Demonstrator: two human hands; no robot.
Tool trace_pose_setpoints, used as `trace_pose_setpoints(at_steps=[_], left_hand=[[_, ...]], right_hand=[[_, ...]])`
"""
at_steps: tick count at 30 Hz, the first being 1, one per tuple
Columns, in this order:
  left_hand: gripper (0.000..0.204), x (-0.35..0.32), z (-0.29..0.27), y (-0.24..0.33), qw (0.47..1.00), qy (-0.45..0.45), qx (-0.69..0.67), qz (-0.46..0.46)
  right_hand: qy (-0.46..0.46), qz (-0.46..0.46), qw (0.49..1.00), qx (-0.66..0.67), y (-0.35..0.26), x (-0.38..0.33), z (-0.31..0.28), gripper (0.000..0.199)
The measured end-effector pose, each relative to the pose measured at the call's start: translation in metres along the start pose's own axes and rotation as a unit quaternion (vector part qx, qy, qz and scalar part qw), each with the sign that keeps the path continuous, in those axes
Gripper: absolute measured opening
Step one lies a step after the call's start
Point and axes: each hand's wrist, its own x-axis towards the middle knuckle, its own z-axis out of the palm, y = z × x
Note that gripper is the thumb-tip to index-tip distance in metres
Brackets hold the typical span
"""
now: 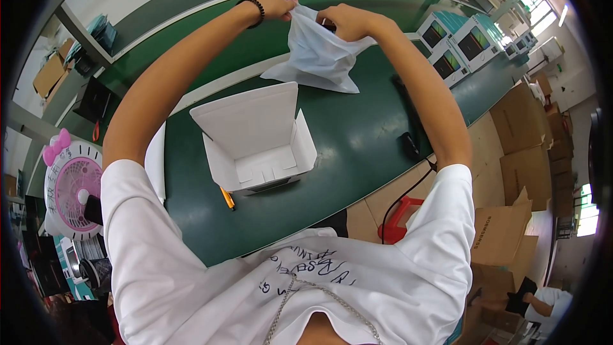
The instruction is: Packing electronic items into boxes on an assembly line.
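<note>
A whitish, translucent plastic bag (322,57) hangs over the far side of the green table, its lower edge near the tabletop. My left hand (276,0) pinches the bag's upper left rim. At the upper right of the bag, my right hand (350,22) has its fingers curled at the opening, with something dark showing beside them; what it is stays hidden. Nearer to me stands a white cardboard box (255,163) with its lid raised and no contents showing inside. An orange pen-like tool (228,198) lies beside the box's near left corner.
Printed boxes (472,41) are stacked at the table's far right. A black device with a cable (409,145) lies by the right edge. A pink and white fan (76,188) stands at left. A red stool (399,219) and brown cartons (504,236) are on the right.
</note>
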Motion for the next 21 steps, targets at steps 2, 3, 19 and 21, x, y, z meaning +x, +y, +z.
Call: trace_pose_setpoints(at_steps=[2, 3, 19, 21], left_hand=[[0.018, -0.002, -0.001, 0.001, 1.0, 0.005, -0.006, 0.003], [0.017, -0.004, -0.001, 0.002, 1.0, 0.01, -0.012, 0.007], [0.054, -0.073, -0.035, 0.015, 0.988, -0.085, -0.128, 0.023], [0.073, -0.093, -0.043, -0.013, 0.987, -0.086, -0.117, 0.075]], right_hand=[[-0.006, 0.02, 1.0, 0.007, -0.005, -0.007, -0.011, 0.05], [-0.013, 0.042, 0.999, 0.015, -0.009, -0.01, -0.016, 0.05], [0.126, 0.036, 0.991, -0.02, -0.064, -0.05, 0.014, 0.058], [0.243, 0.021, 0.943, 0.229, -0.081, -0.085, -0.006, 0.079]])
